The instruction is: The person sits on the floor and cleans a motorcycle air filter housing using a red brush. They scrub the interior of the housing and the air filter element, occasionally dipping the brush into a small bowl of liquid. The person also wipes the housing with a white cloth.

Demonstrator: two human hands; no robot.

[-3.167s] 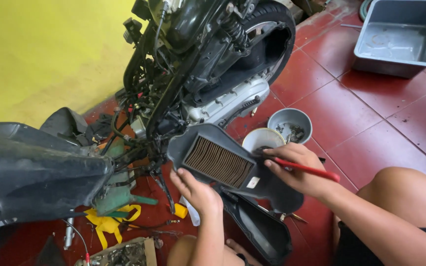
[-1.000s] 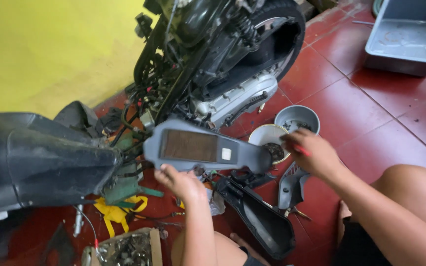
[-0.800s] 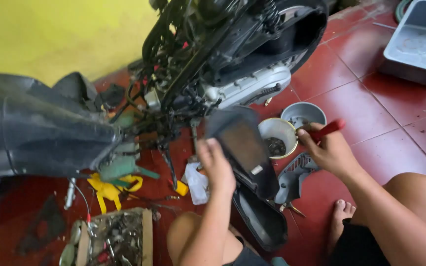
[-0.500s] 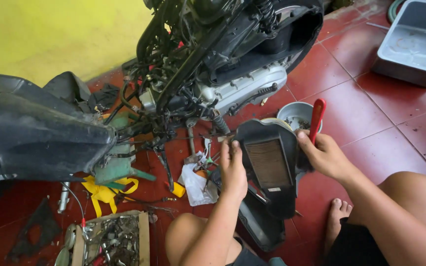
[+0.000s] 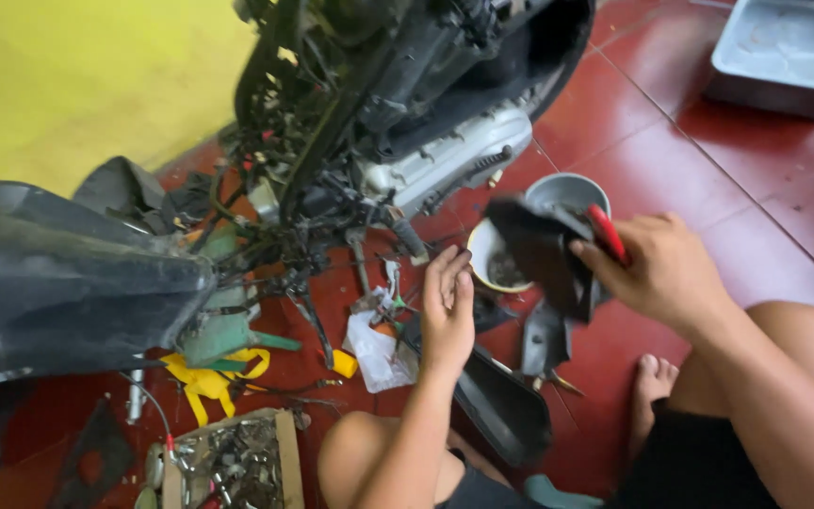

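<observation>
**Scooter stripped down, air filter cover off and in hand**

Panels are already off the scooter (image 5: 398, 123) in the upper middle of the frame, so frame, wiring and the silver engine casing (image 5: 445, 165) are all exposed. The black air filter cover (image 5: 544, 254) is free of the bike, held up right of centre, over the pale bowl (image 5: 492, 259) and just below the grey metal bowl (image 5: 567, 193). It's motion-blurred, so I can't tell which face is showing. Going by what's lying around, I'd say teardown is mostly done and nothing has gone back on yet.

Hands: the right hand (image 5: 666, 273) has its fingers clamped on the cover's right edge and pinches a red-handled tool (image 5: 607, 234) against it. The left hand (image 5: 447, 311) is open, fingers straight and close together, just left of the cover and not touching it as far as I can see.

Room to move is tight. A long black body panel (image 5: 501, 405) lies on the red tile floor (image 5: 671, 141) right under the hands, a white rag (image 5: 379, 344) and a yellow strap (image 5: 209, 382) sit to the left, and a tray of loose bolts (image 5: 233, 462) is at the bottom left. A big black seat or body section (image 5: 58, 283) fills the left side. The person's knees and bare foot (image 5: 652, 382) box in the bottom. The only properly open floor is at upper right, between the bowls and the grey metal tub (image 5: 784, 52) in the corner.
</observation>
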